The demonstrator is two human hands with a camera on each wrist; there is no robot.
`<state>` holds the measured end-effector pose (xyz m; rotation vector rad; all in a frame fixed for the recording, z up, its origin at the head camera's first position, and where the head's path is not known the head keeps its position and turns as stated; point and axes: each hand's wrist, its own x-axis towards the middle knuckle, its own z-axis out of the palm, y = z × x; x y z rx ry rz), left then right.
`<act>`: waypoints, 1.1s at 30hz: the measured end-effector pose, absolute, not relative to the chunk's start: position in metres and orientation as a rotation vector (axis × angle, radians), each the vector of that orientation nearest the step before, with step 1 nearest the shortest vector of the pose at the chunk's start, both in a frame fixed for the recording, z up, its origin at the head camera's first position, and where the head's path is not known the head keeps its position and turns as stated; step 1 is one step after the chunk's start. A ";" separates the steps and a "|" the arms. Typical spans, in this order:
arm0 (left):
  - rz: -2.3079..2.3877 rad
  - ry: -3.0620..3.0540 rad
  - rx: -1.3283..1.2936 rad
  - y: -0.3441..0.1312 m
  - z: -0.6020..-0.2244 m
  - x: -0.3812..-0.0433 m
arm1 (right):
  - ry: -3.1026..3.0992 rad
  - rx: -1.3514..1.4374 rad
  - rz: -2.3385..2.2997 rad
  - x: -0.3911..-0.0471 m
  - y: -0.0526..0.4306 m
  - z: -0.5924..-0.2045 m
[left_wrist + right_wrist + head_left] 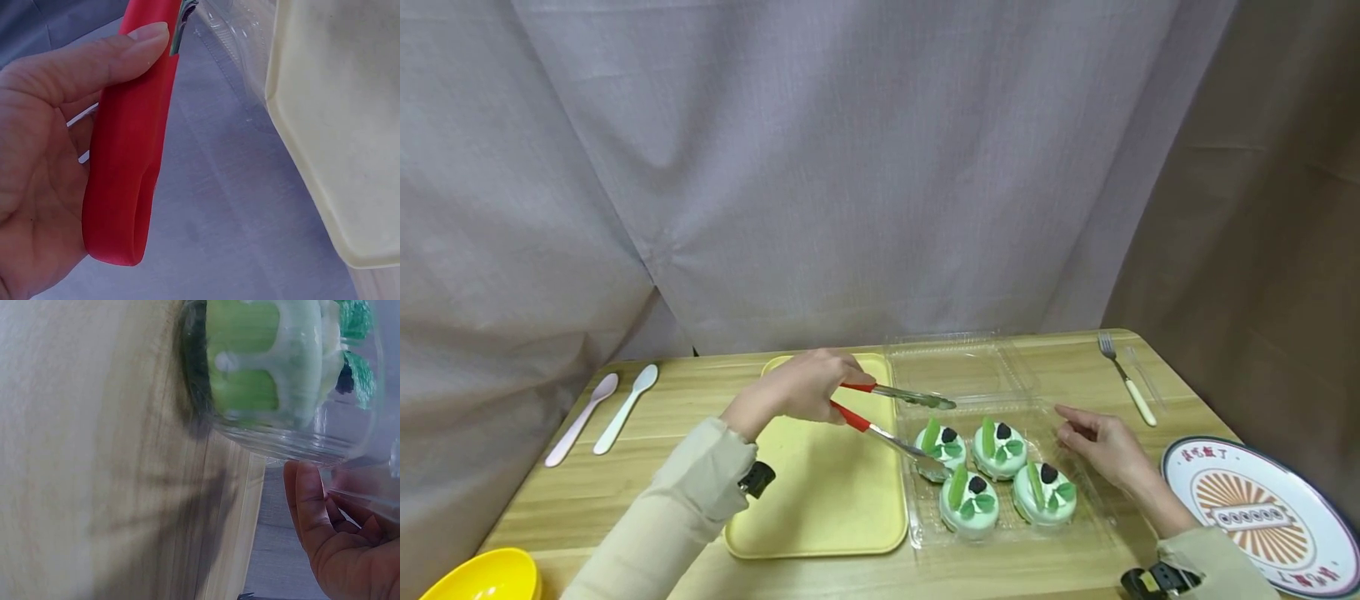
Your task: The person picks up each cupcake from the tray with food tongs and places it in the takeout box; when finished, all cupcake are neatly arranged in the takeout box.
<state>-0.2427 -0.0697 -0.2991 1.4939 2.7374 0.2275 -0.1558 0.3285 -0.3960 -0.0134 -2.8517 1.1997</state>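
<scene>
My left hand (815, 385) grips a pair of tongs (134, 144) by its red handles, its thumb lying along one of them. The metal arms are spread apart over a clear plastic box (1011, 542). One tip is beside the front left cake (969, 510), and I cannot tell whether it touches; the other is higher, near the hinge side. Several small green-and-white cakes with dark berries and leaves sit in the box. At the box's right wall, my right hand (1108, 450) pinches the rim, with fingertips (308, 481) against the plastic.
A yellow tray (812, 533) lies left of the box, whose lid (955, 367) is folded back. Pink spoon (580, 421) and white spoon (625, 408) lie left; a fork (1127, 379) and a printed oval plate (1255, 508) lie right. A yellow bowl (486, 575) stands front left.
</scene>
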 end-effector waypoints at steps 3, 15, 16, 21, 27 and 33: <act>0.272 2.743 1.494 -0.075 -0.302 -0.243 | -2.856 -0.019 1.195 -0.156 0.328 -0.395; 0.311 2.682 1.528 -0.077 -0.297 -0.254 | -2.859 -0.037 1.195 -0.156 0.328 -0.395; 0.288 2.680 1.520 -0.076 -0.296 -0.255 | -2.856 -0.036 1.195 -0.156 0.328 -0.396; 0.177 2.663 1.475 -0.069 -0.292 -0.259 | -2.849 -0.024 1.196 -0.156 0.327 -0.396; 0.130 2.639 1.459 -0.064 -0.291 -0.261 | -2.846 -0.020 1.197 -0.156 0.326 -0.396; 0.145 2.649 1.391 -0.064 -0.293 -0.259 | -2.859 -0.034 1.206 -0.157 0.328 -0.395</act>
